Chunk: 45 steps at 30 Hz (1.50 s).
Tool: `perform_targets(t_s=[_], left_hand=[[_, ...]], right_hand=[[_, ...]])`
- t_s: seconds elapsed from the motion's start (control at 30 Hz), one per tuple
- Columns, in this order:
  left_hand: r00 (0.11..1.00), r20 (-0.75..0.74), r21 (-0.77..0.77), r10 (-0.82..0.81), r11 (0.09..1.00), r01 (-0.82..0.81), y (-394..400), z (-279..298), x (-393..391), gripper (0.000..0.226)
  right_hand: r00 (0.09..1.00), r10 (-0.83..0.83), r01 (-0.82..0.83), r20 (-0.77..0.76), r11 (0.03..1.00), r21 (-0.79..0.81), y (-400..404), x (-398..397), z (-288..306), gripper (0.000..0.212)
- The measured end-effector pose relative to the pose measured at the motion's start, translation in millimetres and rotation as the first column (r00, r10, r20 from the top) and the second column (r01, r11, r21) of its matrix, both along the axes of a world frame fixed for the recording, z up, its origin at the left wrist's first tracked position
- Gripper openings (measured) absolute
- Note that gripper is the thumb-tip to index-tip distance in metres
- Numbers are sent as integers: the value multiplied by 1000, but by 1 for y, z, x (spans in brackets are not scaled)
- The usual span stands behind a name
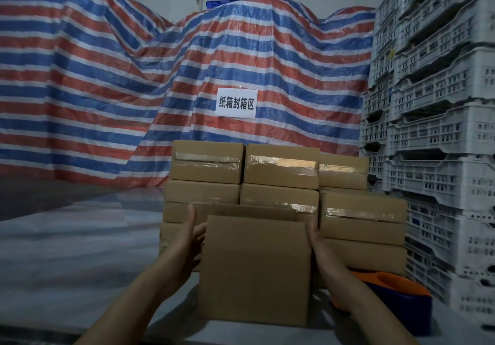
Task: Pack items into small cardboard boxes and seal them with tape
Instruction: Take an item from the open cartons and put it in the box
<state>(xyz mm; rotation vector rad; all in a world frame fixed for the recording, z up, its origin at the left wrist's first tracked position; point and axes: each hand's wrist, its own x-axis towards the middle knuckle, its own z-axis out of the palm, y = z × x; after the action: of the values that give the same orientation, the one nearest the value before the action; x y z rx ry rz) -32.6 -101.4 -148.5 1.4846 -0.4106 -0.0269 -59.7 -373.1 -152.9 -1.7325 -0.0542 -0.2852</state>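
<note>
Both hands, left hand (pixel 187 240) and right hand (pixel 320 245), I've got clamping the open box (pixel 254 269) between flat palms; squeeze harder and its sides buckle.

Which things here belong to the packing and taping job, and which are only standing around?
For the job:
- open cardboard box, held between left hand and right hand
- taped boxes stacked behind
- orange tape dispenser

Just around:
- striped tarp
- paper sign
- white plastic crates
</note>
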Motion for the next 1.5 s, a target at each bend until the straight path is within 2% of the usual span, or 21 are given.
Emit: perform_targets(t_s=[0.07, 0.23, 0.3, 0.43, 0.53, 0.63, 0.77, 0.83, 0.9, 1.03, 1.1, 1.23, 1.3, 1.33, 1.37, 1.4, 1.43, 1.5], left_hand=[[999, 51, 33, -7, 999, 6, 2, 0, 0, 64], [995, 60, 121, 78, 989, -85, -4, 4, 2, 38], [993, 23, 81, 114, 990, -115, -7, 4, 4, 16], [991, -50, -48, 123, 991, -126, -15, 2, 8, 16], [993, -22, -184, 120, 975, -122, -18, 1, 8, 39], [998, 10, -213, 60, 975, -56, -18, 1, 8, 67], [995, 37, -215, 88, 974, -78, -19, 3, 4, 72], [993, 50, -172, 104, 980, -94, -17, 3, 3, 69], [993, 44, -94, 109, 990, -105, -14, 1, 2, 56], [974, 104, 2, 199, 980, -201, -9, -2, 2, 20], [962, 141, 4, 234, 972, -237, -9, -3, 3, 16], [934, 240, 105, 265, 949, -296, -8, 3, 5, 13], [914, 315, 256, 256, 904, -342, -7, 12, 2, 14], [889, 385, 384, 248, 833, -399, -8, 19, 0, 15], [849, 480, 509, 222, 718, -475, -10, 27, -2, 17], [807, 567, 587, 165, 606, -537, -16, 34, -6, 19], [778, 623, 622, 86, 548, -559, -23, 41, -11, 21], [763, 641, 681, -82, 520, -516, -42, 46, -20, 31]], right_hand=[[1000, 21, -21, 14, 1000, -13, -1, 1, 0, 84], [997, 53, -56, 56, 997, 48, 10, -6, 6, 38], [997, 25, -32, 71, 995, 90, 12, -5, 6, 22], [998, -21, 9, 65, 984, 176, 12, -2, 6, 13], [997, -42, 25, 72, 973, 228, 10, 1, 4, 23], [997, -6, -15, 83, 970, 244, 11, 0, 5, 48], [994, 71, -86, 84, 978, 191, 8, -1, 6, 68], [994, 88, -99, 71, 981, 169, 8, -3, 8, 69], [992, 110, -118, 62, 982, 150, 8, -5, 9, 66], [988, 140, -148, 60, 979, 143, 6, -7, 8, 42], [992, 113, -119, 61, 986, 115, 9, -8, 7, 23], [995, 58, -68, 84, 990, 123, 13, -7, 5, 26], [995, 42, -53, 92, 991, 125, 14, -8, 6, 27], [995, 32, -44, 97, 991, 123, 14, -8, 8, 27], [995, 23, -35, 98, 992, 122, 14, -9, 9, 27], [995, 17, -28, 96, 993, 119, 15, -11, 10, 26], [996, 12, -23, 92, 993, 113, 15, -13, 11, 26], [997, 14, -21, 76, 995, 97, 16, -15, 13, 26]])
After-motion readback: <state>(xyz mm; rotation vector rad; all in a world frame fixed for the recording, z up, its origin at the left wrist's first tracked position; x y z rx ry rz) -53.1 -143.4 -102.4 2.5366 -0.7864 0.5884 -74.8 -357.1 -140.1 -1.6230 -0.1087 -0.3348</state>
